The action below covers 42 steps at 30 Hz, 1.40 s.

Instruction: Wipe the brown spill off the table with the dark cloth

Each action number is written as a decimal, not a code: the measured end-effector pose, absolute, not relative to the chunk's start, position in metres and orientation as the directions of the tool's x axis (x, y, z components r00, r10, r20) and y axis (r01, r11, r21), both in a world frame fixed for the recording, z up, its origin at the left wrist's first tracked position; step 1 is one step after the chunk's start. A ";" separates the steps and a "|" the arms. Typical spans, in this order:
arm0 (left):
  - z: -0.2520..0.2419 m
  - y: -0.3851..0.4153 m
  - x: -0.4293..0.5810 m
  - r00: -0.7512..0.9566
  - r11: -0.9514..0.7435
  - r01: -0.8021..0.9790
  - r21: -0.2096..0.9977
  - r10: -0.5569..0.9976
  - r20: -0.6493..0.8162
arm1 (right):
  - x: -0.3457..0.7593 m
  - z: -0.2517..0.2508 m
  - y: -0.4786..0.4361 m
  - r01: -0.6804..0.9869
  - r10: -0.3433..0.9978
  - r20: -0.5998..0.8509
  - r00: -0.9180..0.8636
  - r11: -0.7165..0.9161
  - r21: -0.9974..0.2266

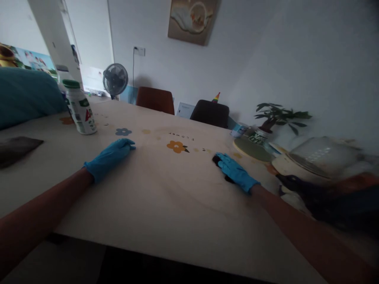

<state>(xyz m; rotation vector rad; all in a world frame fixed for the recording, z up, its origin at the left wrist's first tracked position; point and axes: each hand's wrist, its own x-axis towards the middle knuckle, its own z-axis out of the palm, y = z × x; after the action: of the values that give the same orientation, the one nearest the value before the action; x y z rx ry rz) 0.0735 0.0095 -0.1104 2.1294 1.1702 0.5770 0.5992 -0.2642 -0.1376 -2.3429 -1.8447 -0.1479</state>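
My left hand (111, 157), in a blue glove, rests on the light table (166, 221) with its fingers stretched forward and a little bent, holding nothing. My right hand (235, 171), gloved the same way, presses down on a black cloth (216, 160) to the right of the orange printed flower (177, 146). Dark parts of the cloth show at the fingertips and below the palm; the glove covers the rest. Faint curved streaks mark the tabletop between my hands.
A white bottle with a green cap (79, 108) stands at the left, near a dark flat item (20, 150). On the right are a potted plant (262, 132), a round green mat (251, 148) and a pale pot (299, 165). Two chairs (155, 99) stand behind the table.
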 end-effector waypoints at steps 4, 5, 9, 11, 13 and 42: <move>-0.107 0.009 0.076 0.520 -0.424 0.591 0.686 0.851 0.078 | 0.579 -0.144 -0.283 0.956 0.951 0.151 0.269 -0.245 -0.163; -0.108 0.009 0.077 0.514 -0.421 0.593 0.686 0.854 0.079 | 0.573 -0.145 -0.286 0.953 0.949 0.153 0.276 -0.249 -0.174; -0.109 0.010 0.076 0.508 -0.406 0.593 0.695 0.859 0.068 | 0.544 -0.147 -0.289 0.939 0.946 0.103 0.309 -0.285 -0.192; -0.110 0.010 0.076 0.514 -0.415 0.585 0.697 0.854 0.077 | 0.527 -0.147 -0.286 0.933 0.942 0.073 0.327 -0.309 -0.184; -0.110 0.009 0.075 0.524 -0.423 0.569 0.705 0.848 0.086 | 0.509 -0.148 -0.282 0.931 0.941 0.053 0.333 -0.319 -0.176; -0.102 0.003 0.081 0.506 -0.377 0.547 0.748 0.860 0.063 | 0.332 -0.113 -0.082 0.951 0.999 -0.049 0.019 -0.033 -0.308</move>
<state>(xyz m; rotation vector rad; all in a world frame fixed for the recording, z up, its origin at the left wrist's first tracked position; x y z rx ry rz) 0.0810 0.0030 -0.1016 2.0737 1.1466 0.5953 0.3322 -0.0821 -0.1131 -2.0985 -2.0430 0.3750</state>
